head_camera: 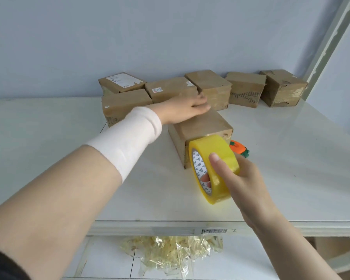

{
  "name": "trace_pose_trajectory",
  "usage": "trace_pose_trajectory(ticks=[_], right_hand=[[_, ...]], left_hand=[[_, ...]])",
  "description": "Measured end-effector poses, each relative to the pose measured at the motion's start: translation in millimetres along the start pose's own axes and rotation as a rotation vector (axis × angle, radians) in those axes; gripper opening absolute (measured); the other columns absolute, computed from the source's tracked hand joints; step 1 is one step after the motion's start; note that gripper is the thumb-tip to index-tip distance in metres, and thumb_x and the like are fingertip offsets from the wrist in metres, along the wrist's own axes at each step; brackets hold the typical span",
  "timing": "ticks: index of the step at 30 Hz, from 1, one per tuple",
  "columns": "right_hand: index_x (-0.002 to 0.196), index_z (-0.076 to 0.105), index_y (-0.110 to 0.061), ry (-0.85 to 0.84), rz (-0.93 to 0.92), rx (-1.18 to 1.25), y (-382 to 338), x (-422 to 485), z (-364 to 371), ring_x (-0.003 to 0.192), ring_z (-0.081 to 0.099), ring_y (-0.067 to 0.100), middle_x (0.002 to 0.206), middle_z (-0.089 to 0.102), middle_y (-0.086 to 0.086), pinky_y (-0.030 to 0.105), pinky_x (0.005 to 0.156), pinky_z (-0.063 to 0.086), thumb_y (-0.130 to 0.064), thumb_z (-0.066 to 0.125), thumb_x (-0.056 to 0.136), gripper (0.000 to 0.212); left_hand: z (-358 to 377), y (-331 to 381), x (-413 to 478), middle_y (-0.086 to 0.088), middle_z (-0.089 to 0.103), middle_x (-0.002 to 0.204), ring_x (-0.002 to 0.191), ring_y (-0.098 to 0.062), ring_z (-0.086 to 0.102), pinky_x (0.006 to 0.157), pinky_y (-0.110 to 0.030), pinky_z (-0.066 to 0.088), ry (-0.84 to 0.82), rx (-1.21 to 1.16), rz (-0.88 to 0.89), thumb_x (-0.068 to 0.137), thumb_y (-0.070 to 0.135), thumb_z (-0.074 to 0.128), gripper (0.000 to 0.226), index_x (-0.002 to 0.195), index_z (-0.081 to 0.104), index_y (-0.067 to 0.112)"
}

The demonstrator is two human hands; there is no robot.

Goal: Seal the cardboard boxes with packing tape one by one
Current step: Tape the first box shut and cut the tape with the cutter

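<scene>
While the left hand (187,109) lies flat on the box (203,127), the right hand (245,178) grips tape (217,149) (labels (157,90) illegible).

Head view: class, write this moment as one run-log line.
left hand: presses on nearest cardboard box | right hand: grips packing tape roll at box front

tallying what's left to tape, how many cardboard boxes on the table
7. One box under the left hand; six behind it: two at left, four to their right. Others may hide behind.
</scene>
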State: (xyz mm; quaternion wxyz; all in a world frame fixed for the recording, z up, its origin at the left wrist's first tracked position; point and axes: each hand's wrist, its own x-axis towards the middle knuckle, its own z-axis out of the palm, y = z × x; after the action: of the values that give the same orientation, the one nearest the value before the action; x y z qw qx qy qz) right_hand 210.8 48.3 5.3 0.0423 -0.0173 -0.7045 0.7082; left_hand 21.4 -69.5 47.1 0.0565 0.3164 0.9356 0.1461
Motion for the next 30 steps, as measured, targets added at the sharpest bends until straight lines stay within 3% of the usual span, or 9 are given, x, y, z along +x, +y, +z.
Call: trace_pose_trajectory(ticks=[4, 9, 12, 14, 16, 20, 25, 27, 30], right_hand=[[0.092, 0.063, -0.015, -0.003, 0.004, 0.015, 5, 1, 2, 0.056, 0.064, 0.011, 0.063, 0.071, 0.003, 0.022, 0.053, 0.052, -0.056, 0.06, 0.059, 0.052], [0.089, 0.063, -0.017, 0.011, 0.001, 0.0, 7, 2, 3, 0.058, 0.066, 0.01, 0.064, 0.071, 0.002, 0.02, 0.053, 0.051, -0.053, 0.066, 0.072, 0.04], [0.088, 0.063, -0.019, 0.014, -0.003, -0.004, 9, 2, 4, 0.061, 0.068, 0.013, 0.064, 0.071, 0.003, 0.029, 0.059, 0.053, -0.055, 0.066, 0.073, 0.039], [0.088, 0.063, -0.02, 0.013, 0.0, -0.008, 10, 2, 3, 0.062, 0.068, 0.014, 0.065, 0.071, 0.003, 0.033, 0.062, 0.053, -0.053, 0.063, 0.071, 0.037], [0.088, 0.064, -0.02, 0.003, 0.006, -0.013, 10, 2, 3, 0.064, 0.068, 0.015, 0.065, 0.071, 0.003, 0.035, 0.063, 0.053, -0.051, 0.06, 0.069, 0.037], [0.088, 0.064, -0.021, 0.003, 0.009, -0.023, 11, 3, 3, 0.066, 0.069, 0.016, 0.066, 0.072, 0.002, 0.04, 0.067, 0.054, -0.051, 0.06, 0.069, 0.036], [0.089, 0.064, -0.02, 0.002, 0.015, -0.026, 11, 3, 3, 0.069, 0.07, 0.019, 0.068, 0.072, 0.002, 0.042, 0.068, 0.055, -0.051, 0.061, 0.069, 0.036], [0.089, 0.064, -0.019, 0.013, 0.01, -0.026, 10, 3, 4, 0.067, 0.069, 0.018, 0.067, 0.072, 0.001, 0.038, 0.067, 0.054, -0.051, 0.06, 0.069, 0.038], [0.089, 0.064, -0.018, 0.016, 0.014, -0.01, 8, 2, 6, 0.065, 0.069, 0.015, 0.067, 0.072, 0.001, 0.032, 0.063, 0.054, -0.054, 0.063, 0.072, 0.04]], left_hand=[[10, 7, -5, 0.002, -0.005, 0.159, 0.145, -0.009, -0.007, 0.116, -0.034, -0.005, -0.057, 0.154, 0.06, 0.098, 0.048, 0.027, 0.061, 0.15, 0.008, 0.021], [15, 17, -12, 0.003, -0.012, 0.158, 0.144, -0.009, -0.013, 0.115, -0.036, -0.008, -0.008, 0.204, 0.108, 0.097, 0.052, 0.026, 0.066, 0.151, 0.004, 0.02], [24, 17, -14, 0.006, -0.004, 0.158, 0.144, -0.004, -0.009, 0.116, -0.034, -0.01, -0.063, 0.161, 0.146, 0.098, 0.05, 0.027, 0.063, 0.15, 0.007, 0.021], [10, 9, -11, 0.004, 0.009, 0.158, 0.145, -0.005, 0.0, 0.116, -0.035, -0.006, 0.071, -0.026, 0.151, 0.099, 0.043, 0.031, 0.055, 0.148, 0.024, 0.019], [-3, -3, -6, 0.0, 0.014, 0.158, 0.145, -0.01, 0.005, 0.116, -0.032, 0.0, 0.246, -0.176, 0.061, 0.1, 0.039, 0.032, 0.051, 0.146, 0.029, 0.019], [3, -27, -2, -0.004, 0.014, 0.158, 0.146, -0.02, 0.006, 0.118, -0.034, 0.003, 0.069, -0.065, -0.121, 0.101, 0.038, 0.032, 0.054, 0.148, 0.022, 0.015], [10, -22, 0, 0.005, 0.007, 0.158, 0.146, -0.016, -0.002, 0.117, -0.043, -0.004, 0.118, 0.104, -0.034, 0.098, 0.048, 0.027, 0.058, 0.148, 0.022, 0.019], [7, -19, -1, 0.006, 0.004, 0.159, 0.146, -0.014, -0.002, 0.116, -0.042, -0.006, 0.05, 0.158, -0.04, 0.097, 0.051, 0.025, 0.061, 0.149, 0.018, 0.021], [8, -10, -7, 0.005, 0.005, 0.158, 0.145, -0.011, -0.006, 0.115, -0.042, -0.011, 0.102, 0.202, 0.095, 0.095, 0.053, 0.029, 0.061, 0.148, 0.022, 0.023]])
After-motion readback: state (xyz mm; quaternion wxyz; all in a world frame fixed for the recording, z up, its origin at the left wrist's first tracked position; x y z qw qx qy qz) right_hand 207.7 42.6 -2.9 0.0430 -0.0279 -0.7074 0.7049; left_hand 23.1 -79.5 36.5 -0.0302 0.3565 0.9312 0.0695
